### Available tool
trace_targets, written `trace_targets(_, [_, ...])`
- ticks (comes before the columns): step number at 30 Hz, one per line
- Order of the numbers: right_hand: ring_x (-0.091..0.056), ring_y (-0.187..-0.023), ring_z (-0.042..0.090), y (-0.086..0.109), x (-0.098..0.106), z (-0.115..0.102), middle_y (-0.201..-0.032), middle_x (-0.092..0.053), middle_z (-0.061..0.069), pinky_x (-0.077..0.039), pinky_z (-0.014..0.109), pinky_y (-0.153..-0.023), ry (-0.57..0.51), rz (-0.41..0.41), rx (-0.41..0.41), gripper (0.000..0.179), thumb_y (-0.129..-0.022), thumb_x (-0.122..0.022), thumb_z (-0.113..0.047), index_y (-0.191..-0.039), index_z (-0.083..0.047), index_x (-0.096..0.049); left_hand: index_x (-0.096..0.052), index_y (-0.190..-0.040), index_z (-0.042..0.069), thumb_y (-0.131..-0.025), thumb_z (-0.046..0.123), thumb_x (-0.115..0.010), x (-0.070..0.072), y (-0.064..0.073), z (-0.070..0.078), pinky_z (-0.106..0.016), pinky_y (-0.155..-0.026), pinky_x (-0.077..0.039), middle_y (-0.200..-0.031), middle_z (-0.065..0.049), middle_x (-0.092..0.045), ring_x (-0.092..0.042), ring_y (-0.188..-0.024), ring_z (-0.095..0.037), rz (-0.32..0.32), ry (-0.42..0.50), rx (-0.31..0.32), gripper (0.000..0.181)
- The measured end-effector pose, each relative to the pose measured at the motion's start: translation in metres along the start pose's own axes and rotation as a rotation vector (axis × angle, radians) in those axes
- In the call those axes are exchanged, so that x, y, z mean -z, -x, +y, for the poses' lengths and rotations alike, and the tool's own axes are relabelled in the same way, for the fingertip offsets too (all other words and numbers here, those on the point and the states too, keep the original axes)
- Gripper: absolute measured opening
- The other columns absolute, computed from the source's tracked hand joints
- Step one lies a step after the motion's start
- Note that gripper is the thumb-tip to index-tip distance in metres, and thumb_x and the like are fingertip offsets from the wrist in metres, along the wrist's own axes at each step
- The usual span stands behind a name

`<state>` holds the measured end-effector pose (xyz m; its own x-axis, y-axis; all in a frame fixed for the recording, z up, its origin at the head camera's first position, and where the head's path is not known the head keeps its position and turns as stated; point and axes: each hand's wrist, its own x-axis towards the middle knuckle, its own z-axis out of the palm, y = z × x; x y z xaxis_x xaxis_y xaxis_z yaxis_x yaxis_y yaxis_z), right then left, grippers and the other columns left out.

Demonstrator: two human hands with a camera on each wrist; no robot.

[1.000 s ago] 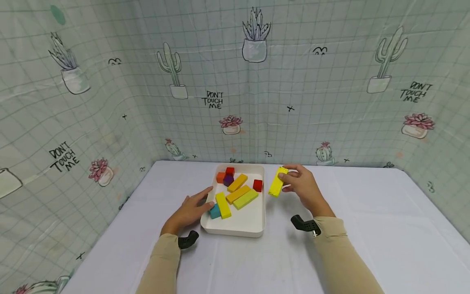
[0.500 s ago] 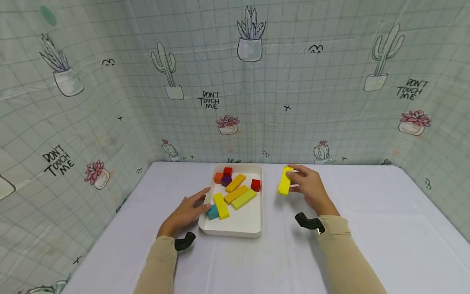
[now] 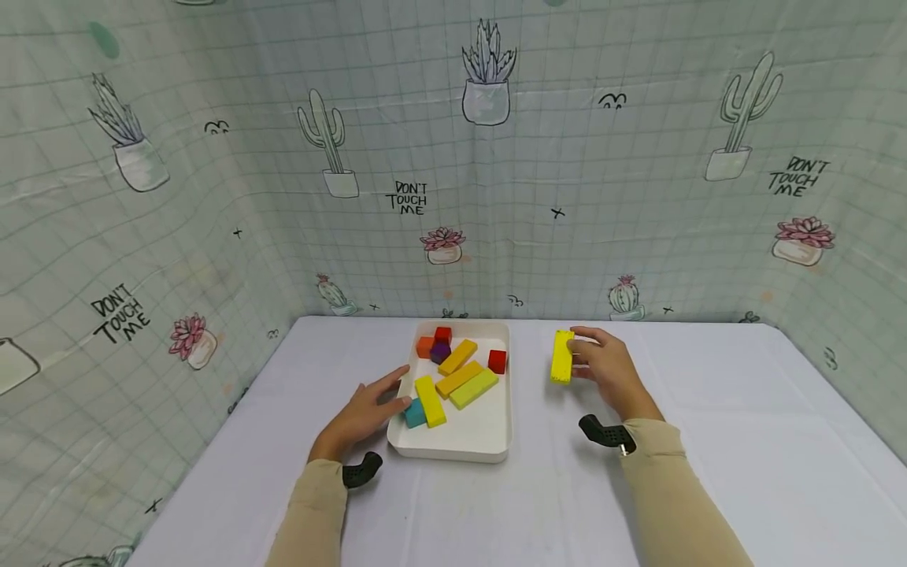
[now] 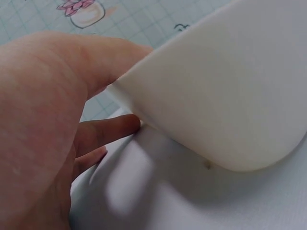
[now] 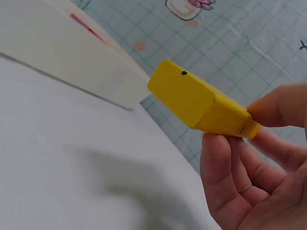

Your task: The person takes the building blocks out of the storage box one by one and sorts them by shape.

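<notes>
While the left hand [image 3: 364, 411] rested against the left wall of the white tray [image 3: 471, 433], its fingers extended and loose, the tray kept its place on the white table [image 3: 538, 504]. Inside lay a blue block [image 3: 415, 414] near the thumb, a yellow slab [image 3: 431, 402] just beside it, a purple cube [image 3: 440, 351] farther back and, by the right wall, a red cube [image 3: 497, 361]; this group looked undisturbed. Right of the tray, the yellow block [image 3: 562, 357] was up in the air, pinched between the thumb and fingers of the right hand [image 3: 611, 368]. It had shifted away from the tray's right edge and turned straighter, so the work now seemed to be at a midway point, with this block neither in the tray nor on the table.
</notes>
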<state>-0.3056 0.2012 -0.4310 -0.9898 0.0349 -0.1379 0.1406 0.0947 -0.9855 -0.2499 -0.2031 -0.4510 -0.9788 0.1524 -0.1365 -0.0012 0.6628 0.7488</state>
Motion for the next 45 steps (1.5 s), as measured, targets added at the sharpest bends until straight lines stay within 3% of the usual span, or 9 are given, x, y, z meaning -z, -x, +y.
trace_targets(9, [-0.062,-0.102,0.023,-0.012,-0.004,0.010,-0.143,-0.049,0.022,-0.057,0.027,-0.084,0.027,-0.090,0.014,0.050,-0.102,-0.060,-0.021,-0.147,-0.003,-0.049,-0.038,-0.156,0.032,-0.098,0.042,-0.061,0.002,-0.002,0.004,-0.067,-0.115,0.006,-0.154,-0.013,-0.044,-0.004,-0.151,-0.045,0.018,-0.018,0.003,0.064])
trace_targets(22, [-0.063,-0.096,0.022,-0.025,-0.005,0.016,-0.142,-0.050,0.026,-0.058,0.028,-0.080,0.098,-0.131,-0.010,0.050,-0.100,-0.059,-0.013,-0.147,0.000,-0.048,-0.038,-0.156,0.031,-0.097,0.044,-0.061,-0.001,0.001,0.000,-0.069,-0.114,0.005,-0.155,-0.012,-0.042,-0.003,-0.150,-0.047,0.019,-0.006,0.015,0.064])
trace_targets(29, [-0.063,-0.084,0.019,-0.027,-0.005,0.019,-0.132,-0.055,0.025,-0.059,0.027,-0.076,0.129,-0.130,-0.008,0.050,-0.099,-0.061,-0.013,-0.146,0.001,-0.049,-0.037,-0.156,0.034,-0.097,0.045,-0.061,-0.002,-0.001,0.000,-0.073,-0.111,0.004,-0.156,-0.011,-0.042,0.001,-0.150,-0.048,0.017,0.006,0.023,0.065])
trace_targets(40, [-0.065,-0.086,0.019,-0.032,-0.005,0.021,-0.131,-0.058,0.022,-0.059,0.027,-0.076,0.289,-0.128,0.009,0.052,-0.100,-0.062,-0.021,-0.146,0.000,-0.050,-0.037,-0.156,0.035,-0.097,0.046,-0.061,-0.002,-0.002,0.001,-0.071,-0.112,0.005,-0.157,-0.009,-0.040,0.000,-0.150,-0.047,0.025,0.008,0.032,0.064])
trace_targets(45, [-0.066,-0.083,0.019,-0.033,-0.009,0.020,-0.128,-0.060,0.023,-0.059,0.028,-0.073,0.313,-0.116,0.016,0.052,-0.100,-0.062,-0.022,-0.144,0.002,-0.050,-0.037,-0.156,0.035,-0.097,0.045,-0.061,-0.002,-0.002,0.001,-0.071,-0.113,0.005,-0.157,-0.009,-0.041,-0.002,-0.150,-0.047,0.026,0.008,0.032,0.064])
